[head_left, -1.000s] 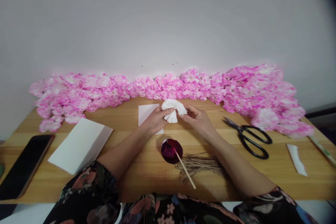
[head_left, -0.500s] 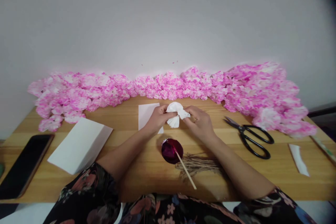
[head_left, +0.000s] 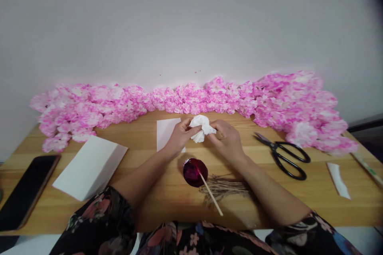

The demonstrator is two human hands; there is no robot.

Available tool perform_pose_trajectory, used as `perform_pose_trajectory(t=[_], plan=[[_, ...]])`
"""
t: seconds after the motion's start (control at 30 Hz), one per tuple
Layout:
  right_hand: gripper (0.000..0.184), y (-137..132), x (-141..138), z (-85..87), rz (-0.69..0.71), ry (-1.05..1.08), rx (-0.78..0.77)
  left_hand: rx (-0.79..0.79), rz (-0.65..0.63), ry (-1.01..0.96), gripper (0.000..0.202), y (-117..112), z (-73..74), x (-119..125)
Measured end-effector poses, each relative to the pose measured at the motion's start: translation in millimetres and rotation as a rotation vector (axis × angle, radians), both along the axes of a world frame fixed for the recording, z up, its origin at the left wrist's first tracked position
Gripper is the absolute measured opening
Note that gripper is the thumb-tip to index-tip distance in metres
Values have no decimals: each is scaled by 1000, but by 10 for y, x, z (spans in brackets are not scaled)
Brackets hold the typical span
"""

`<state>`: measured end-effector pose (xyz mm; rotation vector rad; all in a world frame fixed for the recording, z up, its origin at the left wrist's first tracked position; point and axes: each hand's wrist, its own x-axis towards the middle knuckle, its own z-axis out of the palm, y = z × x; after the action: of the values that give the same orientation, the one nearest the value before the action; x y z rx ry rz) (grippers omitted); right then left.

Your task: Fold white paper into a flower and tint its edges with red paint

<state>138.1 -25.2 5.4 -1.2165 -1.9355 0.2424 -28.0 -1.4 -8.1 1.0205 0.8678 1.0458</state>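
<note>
Both hands hold a small white tissue flower point(head_left: 202, 127) just above the wooden table point(head_left: 317, 211). My left hand point(head_left: 180, 135) pinches its left side with closed fingers. My right hand point(head_left: 228, 139) grips its right side, fingers curled round the paper. Beneath the hands lies a flat white sheet point(head_left: 165, 132). Nearer to me sits a small cup of dark red dye point(head_left: 195, 171) with a thin wooden stick point(head_left: 211, 194) resting in it, next to a bundle of brown twine point(head_left: 225, 187).
Several pink-tinted tissue flowers point(head_left: 191, 99) line the table's back edge against a white wall. A stack of white tissues point(head_left: 89, 167) and a black phone point(head_left: 25, 189) lie at the left. Black scissors point(head_left: 284, 156) and a white paper scrap point(head_left: 338, 180) lie at the right.
The fanned white tissue has been gathered and fluffed into a rounder bunch between my hands. Both hands have shifted slightly closer together; nothing else on the table moved.
</note>
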Motion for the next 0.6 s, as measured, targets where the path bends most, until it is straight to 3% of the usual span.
perform_pose_trajectory(t=[0.37, 0.6], plan=[[15, 7, 1, 84, -9, 254, -280, 96, 3, 92, 31, 31, 51, -54], [13, 20, 13, 33, 55, 165, -161, 110, -14, 108, 29, 41, 2, -40]])
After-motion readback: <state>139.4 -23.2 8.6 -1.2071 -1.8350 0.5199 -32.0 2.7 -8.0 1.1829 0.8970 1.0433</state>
